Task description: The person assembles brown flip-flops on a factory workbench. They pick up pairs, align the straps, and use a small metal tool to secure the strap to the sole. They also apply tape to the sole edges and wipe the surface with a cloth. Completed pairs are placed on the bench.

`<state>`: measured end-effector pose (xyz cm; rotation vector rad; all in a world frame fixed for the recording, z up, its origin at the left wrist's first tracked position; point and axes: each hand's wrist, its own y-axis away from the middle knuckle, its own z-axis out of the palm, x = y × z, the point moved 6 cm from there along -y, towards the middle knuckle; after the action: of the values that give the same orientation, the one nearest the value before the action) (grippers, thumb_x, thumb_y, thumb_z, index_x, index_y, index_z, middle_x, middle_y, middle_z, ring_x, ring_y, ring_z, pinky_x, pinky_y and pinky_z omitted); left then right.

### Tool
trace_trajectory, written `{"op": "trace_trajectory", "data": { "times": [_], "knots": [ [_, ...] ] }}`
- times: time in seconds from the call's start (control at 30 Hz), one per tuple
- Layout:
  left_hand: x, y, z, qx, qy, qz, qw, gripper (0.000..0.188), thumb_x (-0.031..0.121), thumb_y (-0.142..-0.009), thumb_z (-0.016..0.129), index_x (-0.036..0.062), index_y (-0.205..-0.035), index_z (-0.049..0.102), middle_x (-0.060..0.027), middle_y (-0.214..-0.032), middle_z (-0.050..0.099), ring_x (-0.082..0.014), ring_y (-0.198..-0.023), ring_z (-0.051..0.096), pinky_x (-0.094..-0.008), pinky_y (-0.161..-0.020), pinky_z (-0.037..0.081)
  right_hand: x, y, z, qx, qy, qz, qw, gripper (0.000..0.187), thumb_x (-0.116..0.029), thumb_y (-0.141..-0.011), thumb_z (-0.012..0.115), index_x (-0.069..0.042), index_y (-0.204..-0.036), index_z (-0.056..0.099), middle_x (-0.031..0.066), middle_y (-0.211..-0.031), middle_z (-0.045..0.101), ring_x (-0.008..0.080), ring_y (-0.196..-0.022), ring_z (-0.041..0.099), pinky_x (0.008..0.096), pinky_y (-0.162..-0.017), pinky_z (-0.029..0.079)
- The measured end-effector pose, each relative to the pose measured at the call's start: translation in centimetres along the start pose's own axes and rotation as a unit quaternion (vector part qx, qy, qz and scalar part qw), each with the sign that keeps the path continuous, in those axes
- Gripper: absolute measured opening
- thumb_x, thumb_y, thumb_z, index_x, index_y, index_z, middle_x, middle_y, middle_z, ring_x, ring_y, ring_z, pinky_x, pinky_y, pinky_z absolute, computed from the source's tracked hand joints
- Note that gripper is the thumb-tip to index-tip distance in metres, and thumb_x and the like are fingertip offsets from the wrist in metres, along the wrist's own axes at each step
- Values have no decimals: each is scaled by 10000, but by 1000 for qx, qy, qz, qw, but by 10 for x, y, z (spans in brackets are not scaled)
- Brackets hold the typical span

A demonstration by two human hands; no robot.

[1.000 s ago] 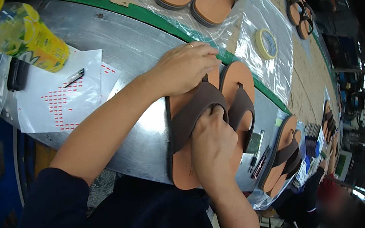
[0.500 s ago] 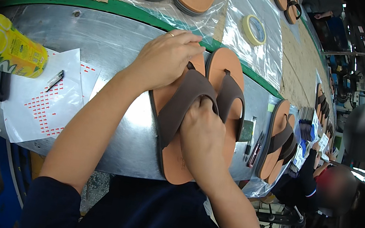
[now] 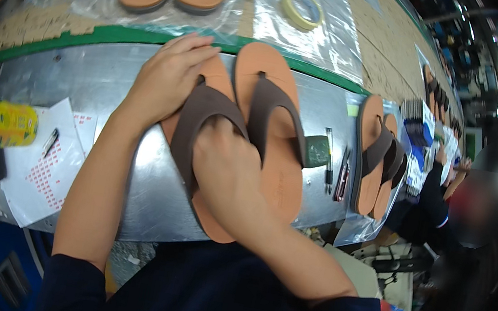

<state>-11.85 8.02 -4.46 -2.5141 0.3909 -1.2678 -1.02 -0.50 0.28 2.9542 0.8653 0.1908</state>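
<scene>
A pair of flip-flops with tan footbeds and dark brown straps lies on the metal table before me. My left hand [image 3: 165, 81] grips the toe end of the left flip-flop [image 3: 214, 221], its fingers laid across the footbed. Below the strap, my right hand [image 3: 227, 168] is closed, with bent knuckles; the fingertips reach under the strap and are hidden, so what they pinch cannot be seen. Touching the left one, the right flip-flop [image 3: 284, 185] lies free of both hands. Against its outer side sits a small dark green block [image 3: 315, 152].
A pen [image 3: 328, 163] and a dark red cutter [image 3: 343, 175] lie right of the pair. More flip-flops [image 3: 371, 160] rest on plastic farther right. Papers [image 3: 48, 177] and a yellow bottle [image 3: 2, 122] are left. A tape roll [image 3: 287, 5] lies beyond the green edge. A co-worker [image 3: 432, 194] is at right.
The view has swung to the right, so the table and its things appear farther left. Both hands stay on the same flip-flop, the right one still under the strap.
</scene>
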Motion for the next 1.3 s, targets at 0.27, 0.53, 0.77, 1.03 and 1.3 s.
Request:
{"op": "trace_trajectory", "data": {
  "times": [0.27,0.53,0.77,1.03,1.3],
  "knots": [
    [2,-6,4,-28,-11,-22,999,311,54,-989,499,18,-1257,651,-118,-1365,603,-283,-1337,498,-364,-1121,355,16,91,-7,-45,-298,-61,952,223,-72,-784,704,30,-976,651,154,-860,609,298,-649,674,356,-567,558],
    [4,6,-37,161,32,-97,982,282,99,-1002,530,15,-1238,659,-132,-1244,661,-220,-1189,597,-338,-1039,432,108,142,-19,82,-445,11,892,264,-42,-830,661,-20,-1091,693,112,-824,602,308,-671,639,383,-593,535],
    [61,96,-44,233,71,-197,950,338,130,-1006,551,4,-1315,602,-111,-1282,629,-153,-1108,594,-282,-937,473,169,151,1,181,-408,96,890,279,-1,-821,645,3,-1096,686,121,-762,604,267,-595,605,374,-546,496],
    [94,174,7,119,113,-436,885,605,257,-969,638,8,-1478,426,-79,-1141,526,-106,-849,492,-234,-708,461,230,123,12,207,-202,227,930,337,-127,-914,660,-2,-1224,613,176,-986,593,296,-728,642,396,-606,509],
    [117,150,29,210,263,-354,873,618,130,-951,651,-8,-1471,346,-130,-1161,560,-104,-892,567,-252,-734,488,145,98,22,158,-410,103,893,575,-218,-912,694,24,-1393,495,229,-1134,545,369,-941,627,422,-744,539]
  ]
}}
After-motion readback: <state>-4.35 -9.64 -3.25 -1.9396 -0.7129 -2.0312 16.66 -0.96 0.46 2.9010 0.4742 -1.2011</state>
